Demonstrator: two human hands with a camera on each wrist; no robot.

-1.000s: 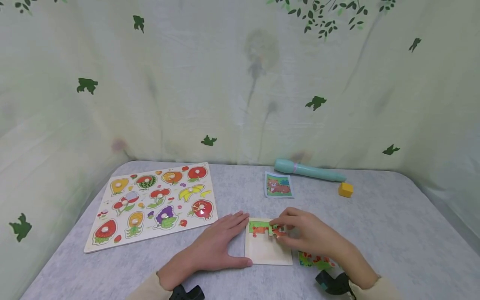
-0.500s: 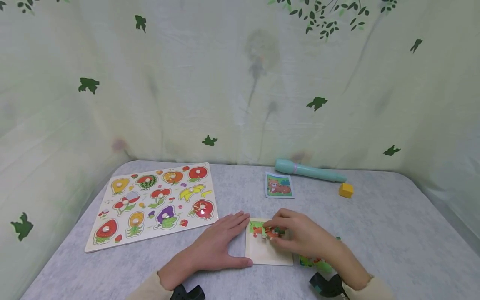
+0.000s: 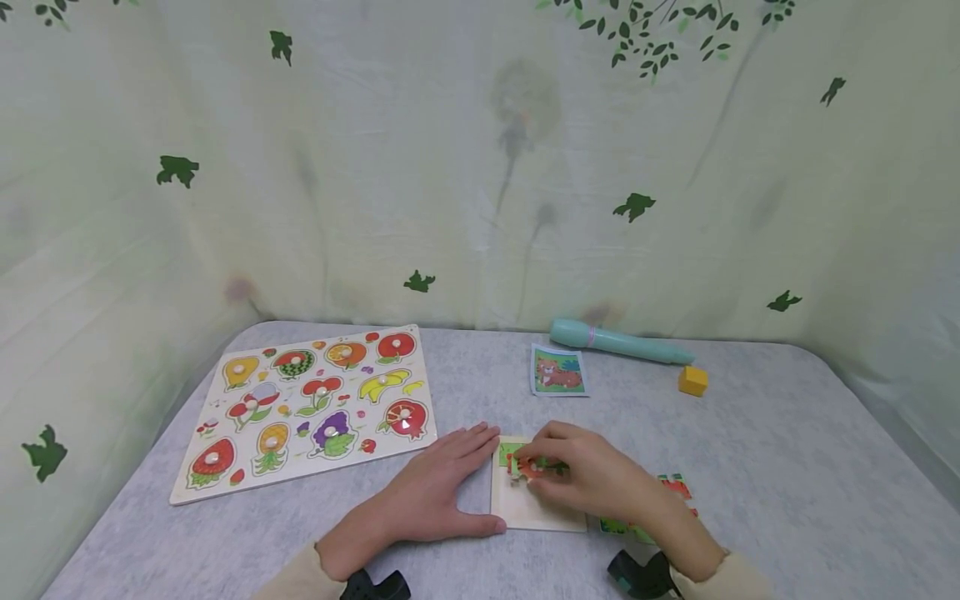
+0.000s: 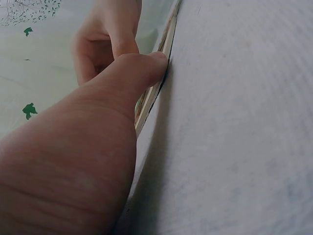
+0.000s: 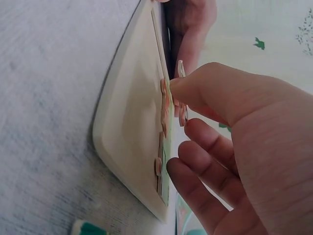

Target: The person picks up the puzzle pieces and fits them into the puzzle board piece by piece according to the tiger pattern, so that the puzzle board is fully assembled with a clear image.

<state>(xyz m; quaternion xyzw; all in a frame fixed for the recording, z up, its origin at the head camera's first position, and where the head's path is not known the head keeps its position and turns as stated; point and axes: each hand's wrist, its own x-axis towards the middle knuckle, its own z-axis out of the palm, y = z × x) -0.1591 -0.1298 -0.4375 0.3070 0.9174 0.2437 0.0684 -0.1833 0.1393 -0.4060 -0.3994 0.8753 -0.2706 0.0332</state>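
Wooden tray point(image 3: 523, 510) against left hand point(image 3: 438, 492), puzzle piece point(image 3: 528, 469) pinched in right hand point(image 3: 591, 471)

The head view is evenly lit; in the dimmer left wrist view, the tabletop point(image 4: 239, 122) is blurred and partly shadowed

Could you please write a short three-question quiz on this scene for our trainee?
1. Which of the person's hands pinches a puzzle piece over the wooden tray?
2. True or false: the left hand holds the yellow block.
3. Fill in: the stick just beyond the yellow block is ____ in colour.

Key:
1. The right hand.
2. False; it rests at the wooden tray's edge.
3. Teal.
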